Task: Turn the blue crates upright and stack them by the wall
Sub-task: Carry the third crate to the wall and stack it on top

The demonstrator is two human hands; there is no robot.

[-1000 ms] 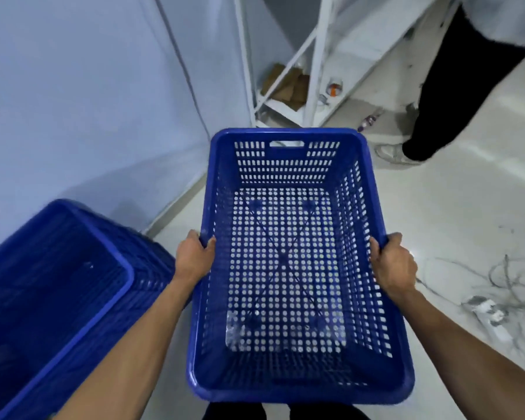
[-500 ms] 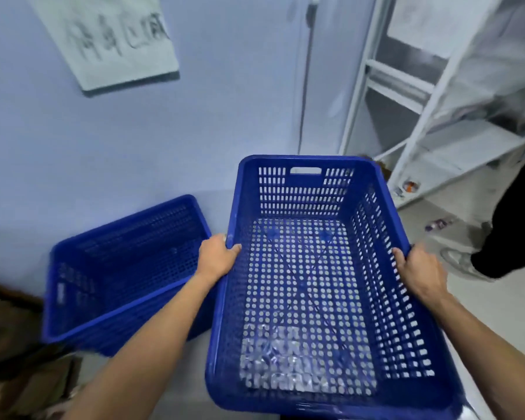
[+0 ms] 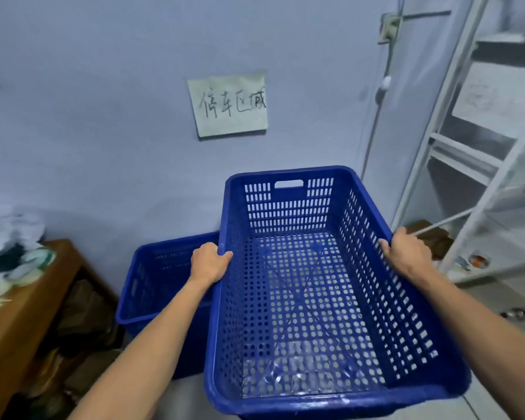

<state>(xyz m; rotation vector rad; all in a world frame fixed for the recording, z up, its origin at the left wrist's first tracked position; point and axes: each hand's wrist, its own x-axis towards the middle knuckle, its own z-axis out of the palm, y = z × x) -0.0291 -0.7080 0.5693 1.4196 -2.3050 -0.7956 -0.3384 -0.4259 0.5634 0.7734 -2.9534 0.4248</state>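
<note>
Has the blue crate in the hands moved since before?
Yes. The held crate swung left toward the wall: it pointed at the white shelf rack before, now it overlaps the floor crate under the paper sign.

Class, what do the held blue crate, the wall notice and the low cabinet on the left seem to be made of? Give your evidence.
The held crate: likely moulded plastic, glossy; uniform blue, punched grid, rounded rim. The notice: probably paper, matt; handwritten, curling edge. The cabinet: looks like wood or veneer; brown, smooth top.
</note>
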